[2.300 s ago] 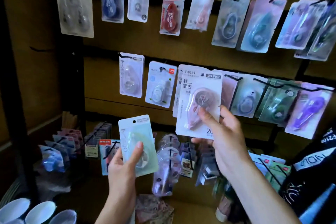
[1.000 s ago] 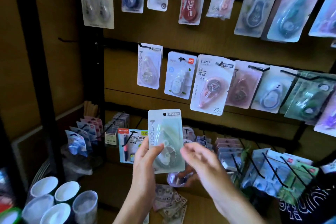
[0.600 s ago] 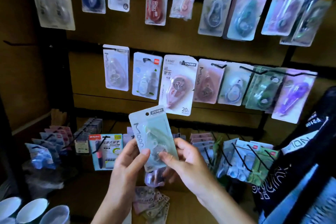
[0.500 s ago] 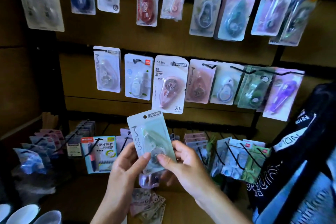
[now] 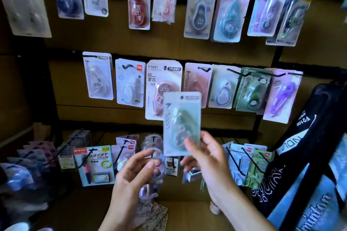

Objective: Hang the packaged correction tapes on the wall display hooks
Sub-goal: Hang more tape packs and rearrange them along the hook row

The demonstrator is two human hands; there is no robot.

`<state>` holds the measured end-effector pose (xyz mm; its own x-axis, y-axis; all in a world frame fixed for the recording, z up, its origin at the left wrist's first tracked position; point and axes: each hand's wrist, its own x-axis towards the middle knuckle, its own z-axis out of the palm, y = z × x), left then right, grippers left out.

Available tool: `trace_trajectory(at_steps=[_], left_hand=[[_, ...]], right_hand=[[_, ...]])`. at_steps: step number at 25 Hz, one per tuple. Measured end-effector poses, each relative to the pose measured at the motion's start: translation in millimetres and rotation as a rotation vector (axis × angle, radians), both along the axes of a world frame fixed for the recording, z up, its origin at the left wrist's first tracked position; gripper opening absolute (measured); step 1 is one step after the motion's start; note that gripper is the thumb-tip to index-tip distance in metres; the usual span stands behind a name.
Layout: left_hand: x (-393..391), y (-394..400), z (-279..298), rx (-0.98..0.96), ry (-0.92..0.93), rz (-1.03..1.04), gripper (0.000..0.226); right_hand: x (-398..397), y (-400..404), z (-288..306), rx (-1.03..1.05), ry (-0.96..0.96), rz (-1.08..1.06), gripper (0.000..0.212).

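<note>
Before the middle hook row: green correction tape pack [image 5: 181, 124] upright, pinched low by right hand [image 5: 203, 153]; left hand [image 5: 138, 168] loose, empty. Hanging step: next, hole onto a hook [image 5: 203, 69].

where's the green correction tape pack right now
Centre of the head view, the green correction tape pack is pinched by the right hand, overlapping the hanging T-9267 pack.

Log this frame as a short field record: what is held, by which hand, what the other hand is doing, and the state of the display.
held item: pale green correction tape pack, upright, blurred
holding hand: right hand, pinching the pack's lower edge
other hand: left hand, fingers loosely curled, holding nothing
pack on a hook: no, in front of the middle row
middle row: packs hanging on black hooks, including the T-9267 pack
task status: not yet hung
</note>
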<state>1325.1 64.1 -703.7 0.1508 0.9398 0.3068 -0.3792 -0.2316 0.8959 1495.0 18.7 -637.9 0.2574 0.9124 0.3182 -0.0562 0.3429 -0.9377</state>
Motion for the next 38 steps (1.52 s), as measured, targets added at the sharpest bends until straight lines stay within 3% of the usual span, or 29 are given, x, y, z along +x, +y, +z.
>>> trace_trajectory(at_steps=[2, 6, 10, 14, 18, 20, 22, 23, 26, 28, 31, 35, 38], left_hand=[[0.0, 4.4, -1.7, -0.049, -0.028, 0.015, 0.033], [-2.9, 9.1, -2.6, -0.144, -0.056, 0.038, 0.020], [-2.4, 8.6, 1.1, -0.120, -0.038, 0.046, 0.022], [14.5, 1.4, 20.6, 0.011, 0.046, -0.126, 0.046], [35.4, 3.9, 41.8, 0.075, 0.016, -0.148, 0.031], [38.9, 9.0, 50.3, 0.103, 0.012, -0.132, 0.031], [38.9, 14.9, 56.8, 0.119, -0.018, -0.106, 0.031], [38.7, 17.5, 57.4, 0.119, -0.043, -0.090, 0.029], [35.6, 21.0, 52.7, 0.099, -0.092, -0.068, 0.025], [31.0, 20.8, 46.8, 0.064, -0.101, -0.052, 0.026], [24.1, 21.0, 45.6, 0.027, -0.123, -0.037, 0.027], [17.1, 22.6, 43.8, 0.010, -0.155, -0.039, 0.022], [14.9, 19.8, 44.3, 0.028, -0.145, -0.030, 0.024]], right_hand=[[14.5, 5.1, 12.9, 0.066, 0.094, -0.081, 0.028], [38.5, 14.4, 37.1, 0.118, 0.122, -0.169, 0.023], [42.9, 13.2, 33.8, 0.112, 0.020, -0.136, 0.027], [16.8, 4.7, -2.9, -0.003, -0.163, 0.024, 0.016], [4.7, -3.4, -0.4, -0.040, -0.218, 0.151, 0.023], [14.8, 7.9, 16.0, -0.021, -0.140, -0.061, 0.030], [35.0, 38.3, 33.8, -0.033, -0.002, -0.333, 0.019], [42.0, 54.2, 44.4, -0.062, -0.021, -0.401, 0.018], [52.6, 95.6, 59.8, -0.151, -0.165, -0.421, 0.055], [51.3, 107.5, 65.0, -0.152, -0.120, -0.439, 0.060], [52.9, 114.5, 66.5, -0.101, -0.040, -0.464, 0.046], [55.6, 109.8, 64.6, -0.056, -0.032, -0.377, 0.013], [59.7, 91.9, 62.4, -0.016, 0.104, -0.188, 0.013]])
